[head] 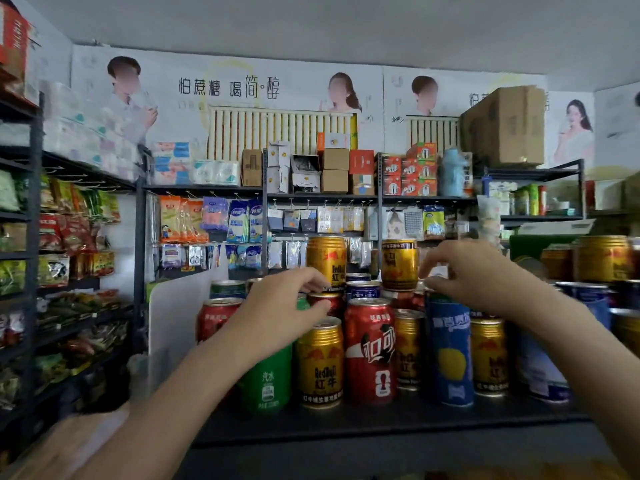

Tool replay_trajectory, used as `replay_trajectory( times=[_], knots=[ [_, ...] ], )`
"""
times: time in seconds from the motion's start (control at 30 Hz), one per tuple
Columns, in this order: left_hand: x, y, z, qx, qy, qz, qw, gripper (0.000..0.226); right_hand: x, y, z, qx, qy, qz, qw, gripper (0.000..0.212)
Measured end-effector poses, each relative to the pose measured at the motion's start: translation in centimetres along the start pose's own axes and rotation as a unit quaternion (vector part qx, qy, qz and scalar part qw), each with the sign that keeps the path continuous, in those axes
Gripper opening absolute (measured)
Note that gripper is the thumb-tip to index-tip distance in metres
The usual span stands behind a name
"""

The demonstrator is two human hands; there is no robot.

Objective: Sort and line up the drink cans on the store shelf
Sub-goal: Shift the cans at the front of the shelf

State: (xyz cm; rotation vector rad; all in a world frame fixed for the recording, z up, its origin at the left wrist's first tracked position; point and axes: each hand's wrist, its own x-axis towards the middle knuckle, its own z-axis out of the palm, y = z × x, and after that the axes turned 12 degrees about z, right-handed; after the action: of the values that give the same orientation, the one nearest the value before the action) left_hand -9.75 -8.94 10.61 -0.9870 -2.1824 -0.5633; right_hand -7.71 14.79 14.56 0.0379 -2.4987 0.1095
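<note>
Mixed drink cans crowd the dark shelf (346, 424). In the front row stand a green can (266, 379), a gold can (320, 365), a red cola can (370, 351), a tall blue can (450, 351) and another gold can (489, 358). My left hand (277, 313) grips the top of the green can with curled fingers. My right hand (464, 275) holds the top of the tall blue can. Two gold cans (326, 261) (399, 263) stand stacked on cans further back.
A white divider panel (173, 327) bounds the cans on the left. More gold and blue cans (602, 258) stand at the right. Snack racks fill the left aisle, and hanging goods and boxes cover the back wall shelves (311, 195).
</note>
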Motion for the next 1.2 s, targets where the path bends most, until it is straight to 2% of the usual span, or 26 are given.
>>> replay_trajectory(
  times=[0.1,0.2,0.23,0.37,0.53,0.6,0.73,0.8,0.87,0.9,0.97,1.03,1.13,1.2],
  knots=[
    [0.8,1.6,1.5,0.010,-0.004,0.022,1.000,0.031,-1.5,1.0,1.2,0.015,-0.036,-0.008,0.999,0.025],
    [1.8,2.9,2.6,0.000,-0.010,0.031,0.999,0.030,-2.1,1.6,2.2,0.051,-0.021,0.006,0.998,0.039],
    [2.1,3.2,2.9,-0.002,-0.011,0.032,0.999,0.030,-2.1,1.9,2.4,0.062,-0.014,0.006,0.998,0.039],
    [3.1,3.9,4.4,-0.008,-0.014,0.013,1.000,0.027,-2.1,2.8,2.3,0.125,0.003,-0.027,0.992,0.017],
    [4.6,4.4,6.2,-0.010,0.035,-0.025,0.999,0.026,-1.7,2.7,2.7,0.184,0.017,-0.085,0.979,0.015],
    [5.2,5.2,6.7,-0.007,0.005,-0.005,1.000,0.033,-1.3,2.9,3.2,0.182,0.036,-0.111,0.976,0.018],
    [6.0,6.6,7.7,-0.020,-0.112,0.020,0.993,0.055,-0.9,4.2,3.4,0.179,0.054,-0.161,0.969,0.021],
    [6.4,6.8,8.0,-0.016,-0.122,-0.004,0.992,0.059,-0.6,5.2,2.8,0.152,0.036,-0.188,0.970,0.023],
    [6.7,7.2,8.2,-0.023,-0.118,-0.032,0.992,0.051,-0.4,6.6,1.8,0.153,0.013,-0.204,0.967,0.021],
    [6.8,7.6,8.2,-0.024,-0.113,-0.041,0.992,0.045,-0.1,7.5,1.2,0.171,0.020,-0.194,0.966,0.018],
    [7.1,8.4,8.1,-0.005,-0.104,-0.057,0.993,0.036,0.9,9.6,0.0,0.230,0.085,-0.129,0.961,0.014],
    [7.4,9.0,8.1,0.029,-0.088,-0.070,0.993,0.035,2.4,11.2,-0.5,0.228,0.119,-0.055,0.965,0.027],
    [7.8,9.9,8.9,0.059,-0.056,-0.078,0.994,0.036,3.8,11.3,0.3,0.144,0.015,-0.013,0.989,0.060],
    [8.0,10.3,9.7,0.057,-0.033,-0.070,0.995,0.032,4.0,10.6,1.1,0.130,-0.033,-0.014,0.991,0.069]
  ],
)
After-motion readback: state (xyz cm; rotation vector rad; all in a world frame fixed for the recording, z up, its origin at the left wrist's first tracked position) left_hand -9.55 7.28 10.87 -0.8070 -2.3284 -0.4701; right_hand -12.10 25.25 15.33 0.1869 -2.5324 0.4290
